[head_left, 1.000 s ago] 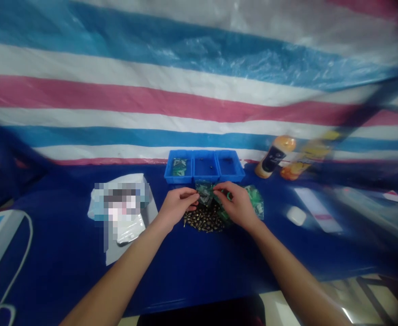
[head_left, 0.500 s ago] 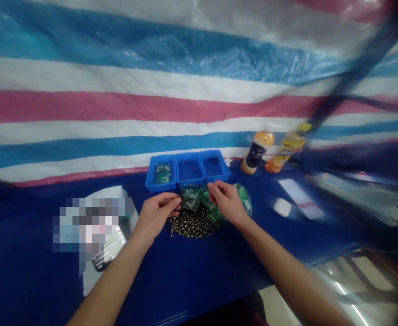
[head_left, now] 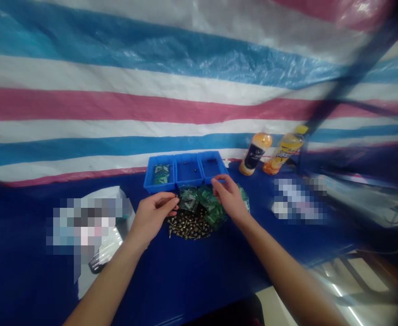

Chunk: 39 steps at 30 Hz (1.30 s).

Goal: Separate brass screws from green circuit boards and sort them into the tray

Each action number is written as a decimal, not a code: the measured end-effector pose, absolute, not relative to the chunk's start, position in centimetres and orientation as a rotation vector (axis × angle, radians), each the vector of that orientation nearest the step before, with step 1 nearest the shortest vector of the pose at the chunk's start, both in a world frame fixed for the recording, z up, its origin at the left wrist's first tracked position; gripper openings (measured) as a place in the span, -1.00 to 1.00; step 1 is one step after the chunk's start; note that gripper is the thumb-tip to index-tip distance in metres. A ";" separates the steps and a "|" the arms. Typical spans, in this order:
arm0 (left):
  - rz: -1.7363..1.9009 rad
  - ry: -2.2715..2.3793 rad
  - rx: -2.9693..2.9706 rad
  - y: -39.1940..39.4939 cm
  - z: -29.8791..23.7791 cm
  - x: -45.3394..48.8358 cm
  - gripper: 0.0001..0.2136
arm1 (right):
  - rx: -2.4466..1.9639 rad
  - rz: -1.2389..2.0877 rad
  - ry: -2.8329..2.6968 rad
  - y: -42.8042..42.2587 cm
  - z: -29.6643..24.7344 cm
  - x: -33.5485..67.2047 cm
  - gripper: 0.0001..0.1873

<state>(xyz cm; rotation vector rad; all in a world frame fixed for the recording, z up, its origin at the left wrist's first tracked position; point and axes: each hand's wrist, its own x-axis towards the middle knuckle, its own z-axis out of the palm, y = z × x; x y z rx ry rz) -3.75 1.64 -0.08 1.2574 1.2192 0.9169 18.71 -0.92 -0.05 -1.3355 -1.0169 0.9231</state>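
Observation:
At the left edge of a small clear plastic bag with pale and green pieces inside, the thumb and fingers of my left hand are closed in a pinch. My right hand hovers over a pile of green bags, its fingers curled together close to the thumb; anything between them is too small to make out. Below the clear bag lies a heap of brass-coloured screw-like parts. Behind my hands stands a blue three-compartment tray. Its left compartment holds bagged green pieces; a few tiny dark bits lie in the others.
Two drink bottles stand at the back right by the striped sheet. A white case and a blurred-out flat item lie to the right. On the left is a white bag with a partly masked packet, on the blue table.
My right hand has lifted slightly up and to the right, away from the clear bag. My left hand stays at the bag's edge. The view has shifted a little.

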 end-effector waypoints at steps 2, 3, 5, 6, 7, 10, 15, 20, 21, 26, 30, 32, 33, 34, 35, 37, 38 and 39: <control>0.891 1.174 1.262 1.3 0.2 -3.5 -0.65 | -1.323 0.880 -1.208 -1.3 0.0 18.5 -0.72; 0.880 1.150 1.262 1.2 0.3 -3.3 -0.65 | -1.306 0.865 -1.311 -1.6 0.1 18.3 -0.74; 0.856 1.105 1.260 0.8 0.5 -3.0 -0.68 | -1.250 0.861 -1.508 -2.1 0.3 18.0 -0.76; 0.845 1.085 1.258 0.7 0.5 -2.8 -0.68 | -1.217 0.860 -1.590 -2.3 0.4 17.8 -0.75; 0.832 1.064 1.258 0.6 0.5 -2.7 -0.69 | -1.190 0.852 -1.658 -2.4 0.6 17.6 -0.75; 0.807 1.016 1.263 0.5 0.4 -2.5 -0.70 | -1.144 0.791 -1.787 -2.7 0.7 17.1 -0.80; 0.790 0.987 1.280 0.5 0.2 -2.3 -0.74 | -1.133 0.696 -1.845 -2.7 0.6 16.9 -0.86; 0.801 0.994 1.238 0.4 0.2 -2.4 -0.72 | -1.175 0.655 -1.877 -2.9 0.6 16.9 -0.88; 0.806 0.997 1.218 0.4 0.2 -2.4 -0.72 | -1.181 0.652 -1.877 -2.9 0.6 16.8 -0.87; 0.861 0.992 1.107 0.6 -0.1 -2.5 -0.70 | -1.179 0.625 -1.857 -2.9 0.6 16.7 -0.88; 0.938 1.016 1.025 0.9 -0.2 -2.5 -0.70 | -1.230 0.631 -1.801 -2.9 0.7 16.8 -0.88; 0.963 1.052 1.026 1.0 -0.1 -2.6 -0.70 | -1.287 0.677 -1.722 -2.8 0.7 17.0 -0.82; 0.970 1.068 1.039 1.0 -0.1 -2.6 -0.70 | -1.316 0.703 -1.668 -2.7 0.7 17.1 -0.78; 0.971 1.080 1.055 1.0 -0.1 -2.6 -0.69 | -1.341 0.731 -1.609 -2.6 0.6 17.3 -0.73; 0.968 1.088 1.071 1.0 -0.1 -2.6 -0.69 | -1.361 0.758 -1.546 -2.5 0.5 17.5 -0.68; 0.957 1.092 1.092 1.0 -0.1 -2.6 -0.70 | -1.382 0.819 -1.420 -2.2 0.4 17.9 -0.59; 0.949 1.089 1.095 1.0 -0.1 -2.6 -0.70 | -1.386 0.851 -1.358 -2.0 0.3 18.2 -0.57; 0.943 1.085 1.093 0.9 -0.1 -2.6 -0.70 | -1.387 0.880 -1.296 -1.8 0.2 18.4 -0.55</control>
